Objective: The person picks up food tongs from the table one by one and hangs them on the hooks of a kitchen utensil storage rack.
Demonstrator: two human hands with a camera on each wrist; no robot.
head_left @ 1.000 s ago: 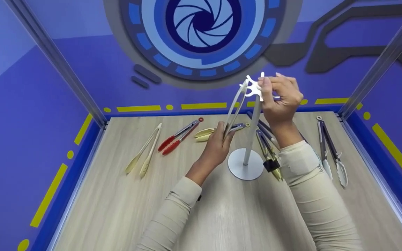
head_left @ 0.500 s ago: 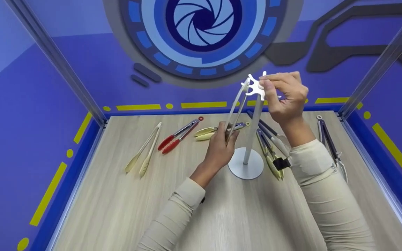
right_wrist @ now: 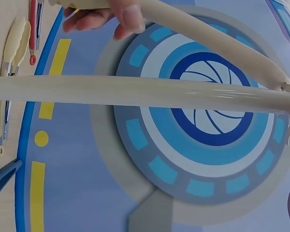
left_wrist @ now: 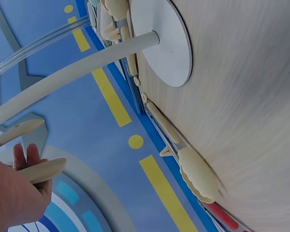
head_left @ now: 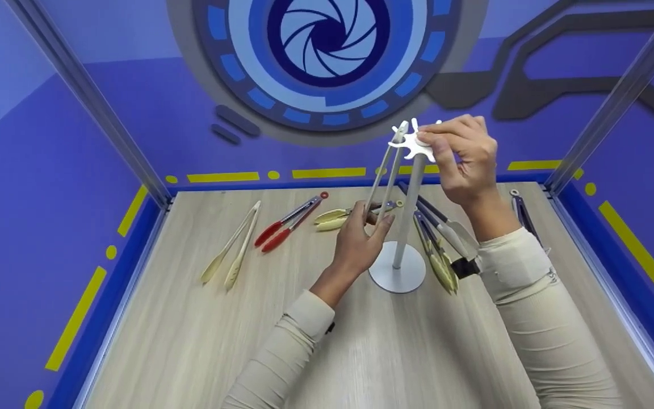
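A silver stand [head_left: 410, 210] rises from a round base [head_left: 384, 275] and carries a white hooked top [head_left: 415, 149]. Beige tongs [head_left: 393, 176] hang tips down at its left side, their upper end at one of the hooks. My left hand [head_left: 355, 247] grips the tongs low down; in the left wrist view its fingers show between the two beige tips [left_wrist: 43, 170]. With thumb and fingertips, my right hand [head_left: 466, 156] pinches the middle of the hooked top. The right wrist view shows one tongs arm [right_wrist: 203, 34] slanting beside the pole [right_wrist: 135, 92].
Cream tongs [head_left: 240, 255] and red-tipped tongs [head_left: 276, 232] lie on the left. Behind my left hand are cream-headed tongs [head_left: 332, 217]. Yellowish-tipped tongs [head_left: 443, 272] lie right of the base, and dark-handled tongs [head_left: 523, 210] farther right. Blue walls [head_left: 122, 130] enclose the table.
The hooked top has turned slightly in my right hand's pinch, shifting the hooks. My right hand has edged right. My left hand keeps its grip, and the tongs' arms look a little farther apart.
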